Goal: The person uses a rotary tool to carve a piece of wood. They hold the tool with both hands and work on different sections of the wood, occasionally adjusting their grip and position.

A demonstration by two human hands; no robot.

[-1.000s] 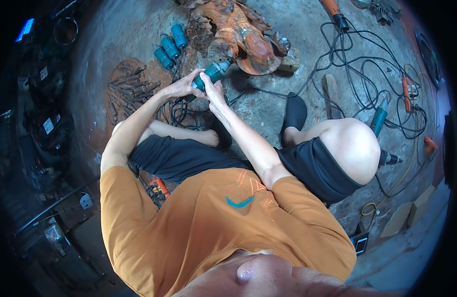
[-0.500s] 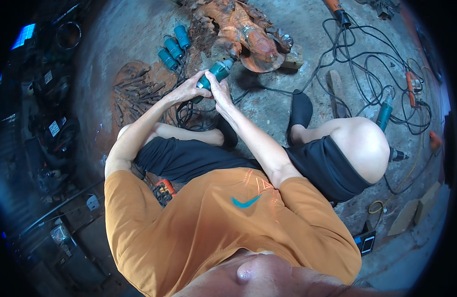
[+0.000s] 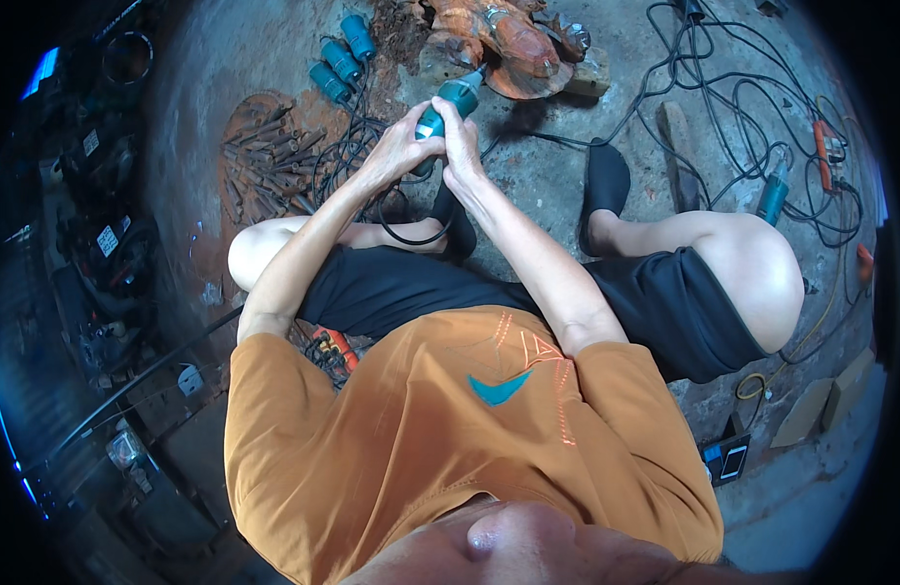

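A teal die grinder (image 3: 457, 97) is held in front of me, its nose pointing away toward a reddish-brown wood carving (image 3: 530, 47). My left hand (image 3: 401, 148) is closed round the left side of the grinder's body. My right hand (image 3: 459, 146) grips the same body from the right, its thumb or fingers lying along the top. The nose is at the carving's near edge; whether the bit touches the wood is too small to tell. From the tool's rear a dark cord loops down by my leg.
Several teal grinders (image 3: 341, 60) lie beyond my left hand, beside a pile of bits (image 3: 267, 161) on a dust-covered patch. Black cables (image 3: 728, 132) tangle at the right near another grinder (image 3: 773, 198) and an orange power strip (image 3: 821, 156). A wooden bar (image 3: 676, 151) lies past my right foot.
Both hands have moved the grinder slightly up and to the right in view, along the carving's near edge. The view itself has shifted a little. The grip is unchanged.
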